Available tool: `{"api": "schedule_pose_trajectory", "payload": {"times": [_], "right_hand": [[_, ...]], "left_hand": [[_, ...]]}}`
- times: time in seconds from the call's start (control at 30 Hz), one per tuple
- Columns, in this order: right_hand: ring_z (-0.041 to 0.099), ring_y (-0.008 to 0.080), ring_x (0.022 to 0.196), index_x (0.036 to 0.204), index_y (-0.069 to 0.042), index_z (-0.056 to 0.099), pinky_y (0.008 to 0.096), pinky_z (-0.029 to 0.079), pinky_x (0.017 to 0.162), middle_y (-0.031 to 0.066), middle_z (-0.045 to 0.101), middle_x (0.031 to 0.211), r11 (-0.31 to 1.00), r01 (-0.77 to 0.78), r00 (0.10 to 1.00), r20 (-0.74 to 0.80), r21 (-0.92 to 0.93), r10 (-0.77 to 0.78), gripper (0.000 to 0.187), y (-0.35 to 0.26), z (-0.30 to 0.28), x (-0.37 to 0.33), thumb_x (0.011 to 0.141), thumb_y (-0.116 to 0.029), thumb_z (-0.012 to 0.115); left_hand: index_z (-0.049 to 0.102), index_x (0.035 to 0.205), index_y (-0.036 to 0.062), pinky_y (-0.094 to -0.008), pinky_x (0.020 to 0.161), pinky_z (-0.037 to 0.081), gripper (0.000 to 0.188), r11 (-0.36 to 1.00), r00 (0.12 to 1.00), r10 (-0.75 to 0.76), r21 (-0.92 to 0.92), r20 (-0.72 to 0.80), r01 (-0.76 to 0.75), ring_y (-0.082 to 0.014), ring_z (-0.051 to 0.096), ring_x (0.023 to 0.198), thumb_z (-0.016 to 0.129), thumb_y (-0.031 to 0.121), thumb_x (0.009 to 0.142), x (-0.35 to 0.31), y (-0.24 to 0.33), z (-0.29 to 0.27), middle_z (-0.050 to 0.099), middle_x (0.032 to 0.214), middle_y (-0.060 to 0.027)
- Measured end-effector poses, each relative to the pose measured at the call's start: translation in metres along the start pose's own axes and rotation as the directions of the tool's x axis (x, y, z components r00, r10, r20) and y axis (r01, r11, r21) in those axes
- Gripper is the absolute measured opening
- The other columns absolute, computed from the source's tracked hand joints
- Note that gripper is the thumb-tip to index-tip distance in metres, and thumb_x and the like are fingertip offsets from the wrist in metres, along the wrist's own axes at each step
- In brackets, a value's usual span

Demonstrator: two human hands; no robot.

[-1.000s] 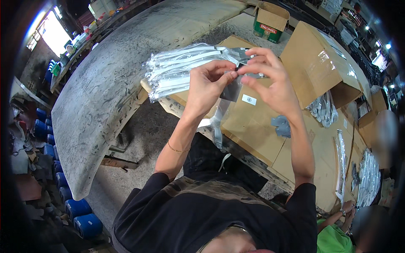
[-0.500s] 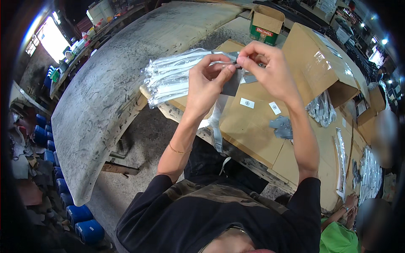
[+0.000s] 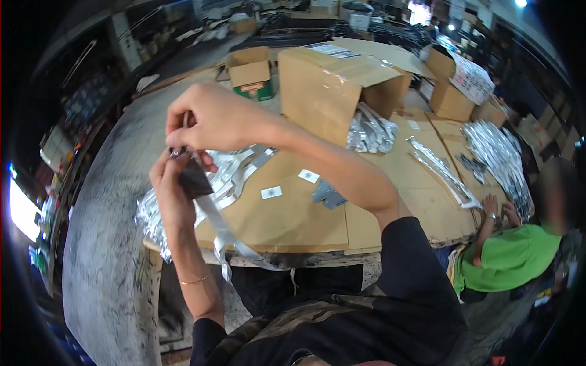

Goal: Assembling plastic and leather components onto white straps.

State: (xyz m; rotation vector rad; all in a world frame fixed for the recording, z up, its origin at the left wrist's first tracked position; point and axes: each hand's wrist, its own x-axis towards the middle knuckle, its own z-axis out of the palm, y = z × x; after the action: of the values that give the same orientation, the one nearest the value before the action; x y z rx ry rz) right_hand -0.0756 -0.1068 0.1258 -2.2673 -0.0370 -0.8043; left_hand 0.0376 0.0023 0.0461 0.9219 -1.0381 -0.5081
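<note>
My left hand [image 3: 173, 186] is closed on a dark rectangular card [image 3: 196, 179], gripping it near its upper end. Just above, my right hand [image 3: 213, 119] is closed in a pinch, its forearm reaching across from the right. What sits between its fingertips is too small to make out. A pale grey strap [image 3: 227, 230] hangs below the card and trails over the table's front edge. Behind and beneath my hands lies a bundle of pale straps in clear plastic [image 3: 235, 165], partly covered by my left hand and wrist.
Two white labels, one a small white label [image 3: 271, 193], and some grey pieces [image 3: 328, 194] lie on the cardboard-covered table [image 3: 305, 229]. An open carton [image 3: 317, 85] with wrapped straps stands behind, beside a smaller box [image 3: 249, 70]. A person in green [image 3: 516, 256] works at right.
The view has swung to the right, so the table looks more level. My right hand is now above my left instead of beside it. The dark card stays in my left hand.
</note>
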Motion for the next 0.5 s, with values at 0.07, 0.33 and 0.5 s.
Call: {"api": "schedule_pose_trajectory", "payload": {"times": [0.07,0.33,0.5], "right_hand": [[0.063,0.0159,0.051,0.079,0.006,0.065,0.0284,0.05,0.059,0.0118,0.065,0.061,0.997,-0.051,0.994,0.105,0.066,0.044,0.017,-0.011,-0.01,-0.002,0.082,-0.011,0.063],[0.065,0.015,0.06,0.082,0.004,0.066,0.0278,0.051,0.061,0.0114,0.068,0.068,0.974,0.133,0.964,-0.206,-0.181,-0.17,0.019,-0.014,-0.012,0.0,0.083,-0.015,0.064],[0.065,0.0117,0.07,0.087,0.002,0.067,0.027,0.051,0.064,0.0089,0.07,0.077,0.982,0.191,0.965,-0.185,0.009,-0.186,0.02,-0.003,-0.005,-0.012,0.082,-0.017,0.072]], "left_hand": [[0.059,0.091,-0.0085,-0.0293,0.066,0.052,0.027,1.0,0.999,-0.001,-0.022,0.043,0.001,-0.0208,0.063,0.067,0.042,0.012,0.087,0.004,0.007,0.001,0.064,0.078,-0.0149],[0.058,0.093,-0.0037,-0.0255,0.056,0.048,0.033,0.995,0.994,-0.053,0.084,0.092,0.045,-0.0168,0.06,0.057,0.045,0.026,0.099,0.009,0.03,0.008,0.062,0.071,-0.0116],[0.058,0.09,-0.0011,-0.0236,0.05,0.047,0.034,0.993,0.998,0.058,0.101,-0.001,-0.057,-0.0147,0.058,0.053,0.047,0.03,0.1,0.008,0.026,0.011,0.06,0.066,-0.0091]]}}
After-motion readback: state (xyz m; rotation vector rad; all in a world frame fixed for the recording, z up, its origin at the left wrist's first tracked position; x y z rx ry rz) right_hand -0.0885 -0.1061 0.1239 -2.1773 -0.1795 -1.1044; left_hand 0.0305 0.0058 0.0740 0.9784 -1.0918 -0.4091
